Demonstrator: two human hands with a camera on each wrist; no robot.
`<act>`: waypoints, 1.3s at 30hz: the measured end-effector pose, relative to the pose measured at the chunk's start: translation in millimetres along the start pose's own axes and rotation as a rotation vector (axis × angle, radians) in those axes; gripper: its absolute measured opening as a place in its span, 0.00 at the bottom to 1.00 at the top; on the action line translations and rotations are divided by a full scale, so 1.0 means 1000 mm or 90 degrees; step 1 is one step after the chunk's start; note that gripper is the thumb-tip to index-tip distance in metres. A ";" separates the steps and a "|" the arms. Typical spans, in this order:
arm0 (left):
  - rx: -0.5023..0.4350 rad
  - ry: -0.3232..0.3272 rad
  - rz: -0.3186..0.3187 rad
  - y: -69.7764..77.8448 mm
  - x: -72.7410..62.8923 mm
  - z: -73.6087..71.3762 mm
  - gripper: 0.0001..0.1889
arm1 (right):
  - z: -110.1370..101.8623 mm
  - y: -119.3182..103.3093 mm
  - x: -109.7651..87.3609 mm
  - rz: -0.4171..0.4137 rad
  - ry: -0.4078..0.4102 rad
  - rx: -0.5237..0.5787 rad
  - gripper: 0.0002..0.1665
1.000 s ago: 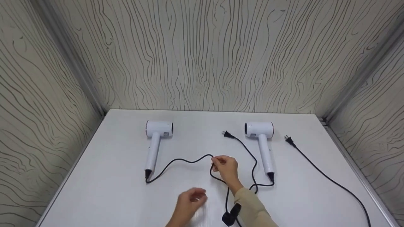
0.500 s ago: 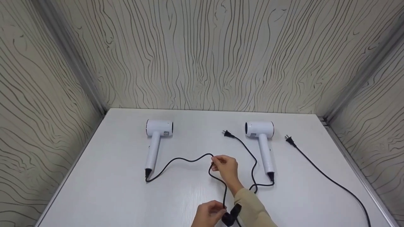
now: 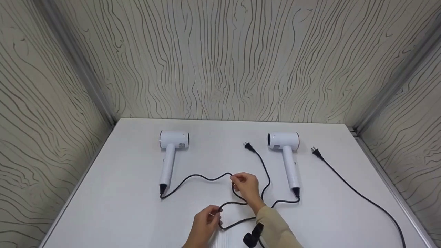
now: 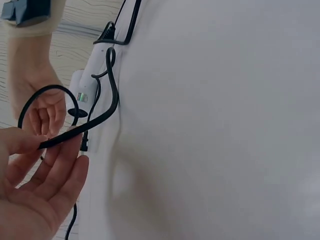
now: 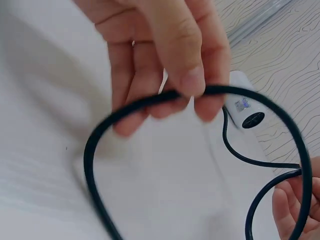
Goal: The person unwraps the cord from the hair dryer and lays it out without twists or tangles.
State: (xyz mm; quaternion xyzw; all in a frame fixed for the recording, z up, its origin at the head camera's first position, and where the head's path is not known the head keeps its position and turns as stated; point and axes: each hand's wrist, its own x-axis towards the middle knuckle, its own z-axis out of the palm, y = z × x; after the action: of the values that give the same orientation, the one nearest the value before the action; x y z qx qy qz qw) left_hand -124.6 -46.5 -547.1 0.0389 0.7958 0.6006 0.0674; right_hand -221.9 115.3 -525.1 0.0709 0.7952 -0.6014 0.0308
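A black power cord (image 3: pixel 198 175) leads from the handle end of the left white hair dryer (image 3: pixel 168 162) to my right hand (image 3: pixel 248 188), which pinches it between thumb and fingers. From there it bends down and across to my left hand (image 3: pixel 204 224), nearer the front, whose thumb and fingertips pinch it too. Past the left hand the cord turns back and passes under the right sleeve (image 3: pixel 277 229). Up close in the right wrist view, the cord (image 5: pixel 295 132) arches through the right fingertips. In the left wrist view, it (image 4: pixel 112 95) curves away from the left fingers.
Another white hair dryer (image 3: pixel 287 160) lies at the right, its cord running under the right forearm. A two-pin plug (image 3: pixel 248 146) lies between the dryers, another plug (image 3: pixel 316 152) farther right with its long cord. A patterned wall (image 3: pixel 220 62) stands behind the white table (image 3: pixel 120 165).
My left hand has reached right, taken the cord near the right sleeve and drawn it left into a loop. The right hand keeps its pinch, slightly lower. The middle plug's cord has shifted left.
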 end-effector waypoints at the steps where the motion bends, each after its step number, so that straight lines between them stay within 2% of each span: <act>1: 0.014 0.008 -0.001 -0.001 0.000 -0.004 0.07 | 0.000 0.002 0.001 0.009 0.001 -0.003 0.11; 8: 0.105 0.059 0.030 -0.010 -0.002 -0.033 0.10 | 0.004 0.010 0.003 0.057 0.013 0.013 0.12; 14: 0.134 0.073 -0.024 -0.014 -0.003 -0.053 0.11 | 0.008 0.013 0.000 0.077 -0.014 0.005 0.13; 18: 0.149 0.104 -0.042 -0.015 -0.003 -0.061 0.11 | 0.008 0.012 -0.005 0.069 -0.042 0.006 0.16; 21: 0.141 0.125 -0.066 -0.016 -0.004 -0.063 0.11 | 0.006 0.012 -0.011 0.066 -0.050 0.009 0.17; 25: 0.107 0.114 -0.093 -0.015 -0.008 -0.064 0.11 | 0.003 0.014 -0.020 0.046 -0.025 -0.007 0.15; 30: 0.076 0.092 -0.088 -0.015 -0.012 -0.065 0.12 | 0.000 0.018 -0.032 0.006 0.017 -0.071 0.11; 36: 0.052 0.083 -0.099 -0.017 -0.011 -0.069 0.15 | 0.002 0.024 -0.046 -0.050 0.062 -0.227 0.10; 39: 0.057 0.120 -0.109 -0.021 -0.009 -0.071 0.14 | 0.005 0.027 -0.050 -0.057 0.067 -0.278 0.12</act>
State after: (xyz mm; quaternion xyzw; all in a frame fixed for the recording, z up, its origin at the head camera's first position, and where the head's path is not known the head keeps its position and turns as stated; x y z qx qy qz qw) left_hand -126.2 -121.1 -547.4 -0.0831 0.8248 0.5577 0.0414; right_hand -168.9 113.6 -545.2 0.0583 0.9094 -0.4111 -0.0227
